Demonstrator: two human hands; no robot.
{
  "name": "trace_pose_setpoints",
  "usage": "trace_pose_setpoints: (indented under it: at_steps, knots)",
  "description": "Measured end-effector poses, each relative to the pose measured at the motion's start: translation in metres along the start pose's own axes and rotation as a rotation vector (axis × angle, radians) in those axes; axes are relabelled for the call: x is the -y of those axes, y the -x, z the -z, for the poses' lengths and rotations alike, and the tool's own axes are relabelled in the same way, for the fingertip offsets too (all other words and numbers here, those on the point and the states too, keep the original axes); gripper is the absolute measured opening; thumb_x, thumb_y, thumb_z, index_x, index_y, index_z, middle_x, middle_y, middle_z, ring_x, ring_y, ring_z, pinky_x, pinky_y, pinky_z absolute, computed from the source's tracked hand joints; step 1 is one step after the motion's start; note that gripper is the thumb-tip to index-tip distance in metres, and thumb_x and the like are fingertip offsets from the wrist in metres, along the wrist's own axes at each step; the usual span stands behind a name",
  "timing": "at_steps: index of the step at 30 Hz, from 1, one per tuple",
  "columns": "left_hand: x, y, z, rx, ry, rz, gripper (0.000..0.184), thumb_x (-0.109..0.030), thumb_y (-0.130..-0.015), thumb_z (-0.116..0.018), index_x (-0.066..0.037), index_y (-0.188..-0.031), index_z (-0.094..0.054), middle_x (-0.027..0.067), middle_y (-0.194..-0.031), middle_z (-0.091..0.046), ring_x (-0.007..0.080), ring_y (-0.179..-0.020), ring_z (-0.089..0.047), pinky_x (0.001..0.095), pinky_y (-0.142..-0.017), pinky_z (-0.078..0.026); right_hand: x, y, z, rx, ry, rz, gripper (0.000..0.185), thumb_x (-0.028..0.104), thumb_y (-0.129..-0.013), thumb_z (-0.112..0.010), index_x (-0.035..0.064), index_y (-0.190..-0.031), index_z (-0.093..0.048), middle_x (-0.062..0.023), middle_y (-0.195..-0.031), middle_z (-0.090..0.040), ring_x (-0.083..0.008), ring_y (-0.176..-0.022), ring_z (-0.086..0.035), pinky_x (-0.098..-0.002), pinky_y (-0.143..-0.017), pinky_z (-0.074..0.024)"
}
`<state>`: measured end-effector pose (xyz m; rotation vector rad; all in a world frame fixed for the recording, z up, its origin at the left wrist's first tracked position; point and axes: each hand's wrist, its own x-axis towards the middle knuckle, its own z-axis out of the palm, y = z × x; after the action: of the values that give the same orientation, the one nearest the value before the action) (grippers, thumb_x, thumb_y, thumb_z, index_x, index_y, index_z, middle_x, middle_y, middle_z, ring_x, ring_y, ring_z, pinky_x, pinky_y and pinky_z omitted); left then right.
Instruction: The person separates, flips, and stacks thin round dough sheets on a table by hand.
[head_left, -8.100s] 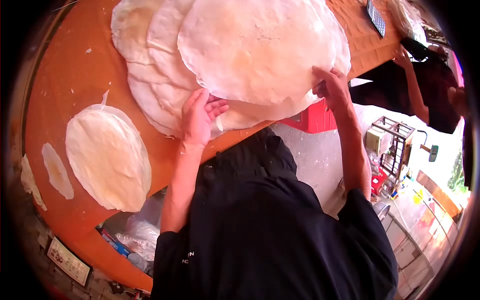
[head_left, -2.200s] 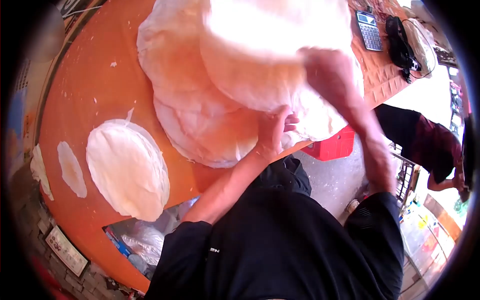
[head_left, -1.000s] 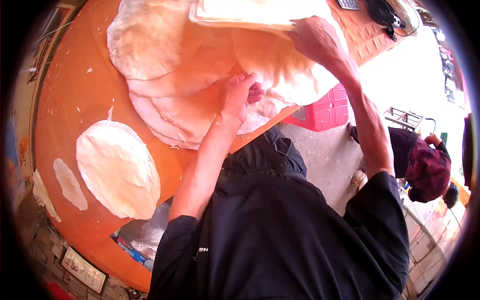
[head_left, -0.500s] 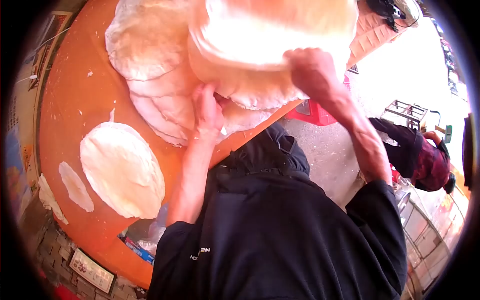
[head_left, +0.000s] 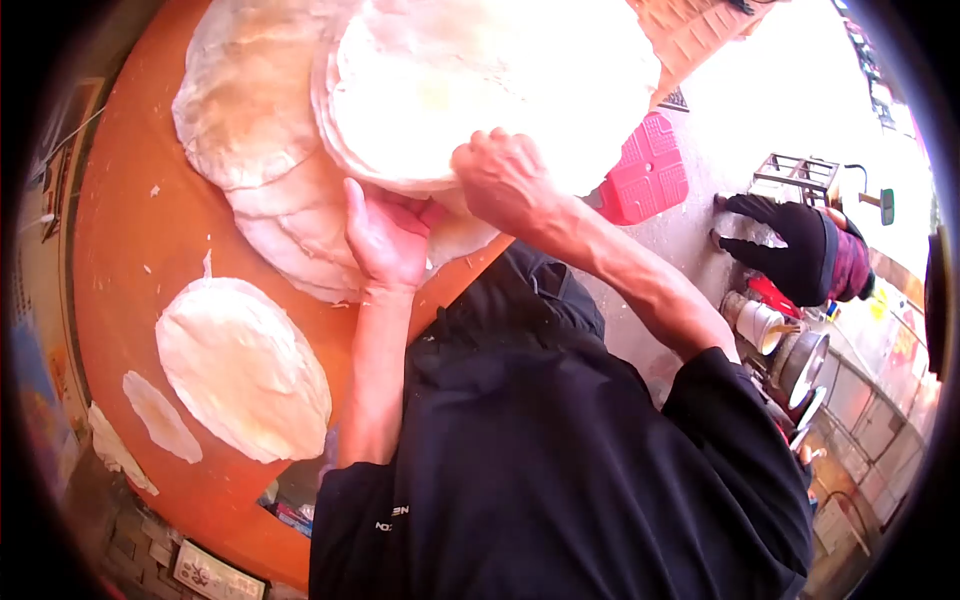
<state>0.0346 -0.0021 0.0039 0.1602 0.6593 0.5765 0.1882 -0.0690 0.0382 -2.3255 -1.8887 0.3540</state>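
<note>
A stack of thin round dough sheets [head_left: 480, 80], glaringly bright on top, lies at the upper middle over more overlapping dough sheets [head_left: 250, 100]. My left hand [head_left: 390, 240] is palm up at the stack's near edge, thumb stretched out and fingertips partly hidden under the dough. Over the same edge, my right hand [head_left: 505, 180] is closed with its knuckles up, gripping the rim of the upper dough sheet; its fingertips are hidden. Nearer my left arm, an oval pile of dough sheets [head_left: 240, 370] rests on the orange table [head_left: 130, 250].
Thin dough scraps [head_left: 160, 415] lie toward the table's left edge. A pink plastic stool [head_left: 650, 170] stands beyond the right edge. Farther right, a person [head_left: 800, 245] bends near a metal-framed cart [head_left: 795, 180], with buckets and pans [head_left: 760, 325] close by.
My right hand has come left and down to the near rim, and the raised dough now lies flatter. My left hand has turned palm up with its thumb spread. The view has shifted slightly.
</note>
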Motion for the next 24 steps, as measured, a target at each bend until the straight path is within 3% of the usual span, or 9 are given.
trace_pose_setpoints:
  at_steps: [2,3,5,7,10,13,20,22,24]
  knots:
    - [0.004,-0.005,-0.017,-0.086,-0.238,-0.086,0.053,-0.046,-0.094,-0.047,-0.004,-0.126,-0.048,0.0111,-0.120,-0.057,0.0256,-0.107,-0.056,0.0411,-0.086,-0.049,0.008,0.000,-0.003,0.016,0.019,-0.006,0.022,0.022,-0.075,-0.064,0.0012,-0.080,-0.060,-0.0176,-0.080,-0.060,-0.0328,-0.076,-0.060,-0.0418,-0.066,-0.0482]
    - [0.005,-0.007,-0.019,-0.141,-0.354,-0.118,0.043,-0.029,-0.092,-0.056,-0.002,-0.125,-0.049,0.0095,-0.121,-0.057,0.0238,-0.107,-0.056,0.0397,-0.087,-0.049,0.010,0.008,0.005,0.015,-0.068,0.015,0.029,0.027,-0.076,-0.066,0.0003,-0.086,-0.060,-0.0187,-0.085,-0.060,-0.0341,-0.082,-0.059,-0.0432,-0.070,-0.0483]
    - [0.012,-0.015,-0.009,-0.195,-0.391,-0.167,0.040,-0.016,-0.088,-0.059,-0.002,-0.124,-0.049,0.0096,-0.121,-0.056,0.0221,-0.107,-0.056,0.0371,-0.089,-0.048,0.005,0.024,0.015,0.006,-0.151,0.044,0.037,0.032,-0.078,-0.068,-0.0005,-0.093,-0.060,-0.0198,-0.090,-0.060,-0.0355,-0.087,-0.059,-0.0446,-0.075,-0.0483]
    - [0.015,-0.024,-0.002,-0.259,-0.468,-0.330,0.038,-0.001,-0.083,-0.060,0.001,-0.120,-0.053,0.0080,-0.119,-0.059,0.0201,-0.106,-0.057,0.0357,-0.092,-0.047,-0.019,0.040,0.027,-0.260,-0.506,0.041,0.056,0.045,-0.077,-0.069,-0.0041,-0.102,-0.059,-0.0212,-0.094,-0.060,-0.0383,-0.093,-0.058,-0.0448,-0.083,-0.0480]
    - [-0.007,-0.010,-0.011,-0.120,-0.440,-0.363,0.040,-0.002,-0.083,-0.060,0.003,-0.122,-0.052,0.0090,-0.119,-0.059,0.0196,-0.107,-0.057,0.0341,-0.094,-0.045,-0.102,0.052,0.014,-0.613,-0.303,-0.316,0.046,0.038,-0.083,-0.067,0.0005,-0.108,-0.062,-0.0233,-0.102,-0.063,-0.0334,-0.095,-0.063,-0.0399,-0.081,-0.0512]
    - [-0.049,-0.003,0.008,-0.168,-0.405,-0.303,0.039,-0.005,-0.084,-0.060,0.004,-0.121,-0.053,0.0107,-0.119,-0.059,0.0216,-0.107,-0.058,0.0347,-0.094,-0.046,-0.149,0.031,0.010,-0.632,-0.612,-0.785,0.051,0.038,-0.087,-0.061,-0.0010,-0.119,-0.058,-0.0202,-0.106,-0.065,-0.0288,-0.095,-0.064,-0.0375,-0.084,-0.0496]
    - [-0.086,-0.012,0.046,-0.448,-0.393,-0.398,0.036,-0.016,-0.090,-0.057,0.006,-0.118,-0.054,0.0116,-0.116,-0.060,0.0225,-0.104,-0.059,0.0349,-0.089,-0.048,-0.113,-0.009,-0.018,-0.503,-0.485,-0.550,0.060,0.039,-0.076,-0.072,-0.0046,-0.115,-0.059,-0.0233,-0.095,-0.067,-0.0291,-0.086,-0.067,-0.0346,-0.079,-0.0515]
    - [-0.097,-0.013,0.042,-0.433,-0.358,-0.396,0.036,-0.018,-0.091,-0.057,0.006,-0.118,-0.054,0.0118,-0.115,-0.060,0.0226,-0.105,-0.058,0.0345,-0.089,-0.048,-0.129,-0.016,0.000,-0.212,-0.615,-0.613,0.061,0.041,-0.075,-0.072,-0.0068,-0.111,-0.060,-0.0221,-0.088,-0.068,-0.0293,-0.081,-0.068,-0.0343,-0.076,-0.0524]
    - [-0.099,-0.006,0.044,-0.425,-0.331,-0.376,0.036,-0.019,-0.091,-0.056,0.005,-0.117,-0.054,0.0119,-0.115,-0.059,0.0227,-0.105,-0.058,0.0341,-0.089,-0.048,-0.141,-0.032,0.010,-0.193,-0.593,-0.631,0.065,0.049,-0.074,-0.069,-0.0050,-0.110,-0.061,-0.0204,-0.087,-0.069,-0.0294,-0.081,-0.068,-0.0351,-0.076,-0.0520]
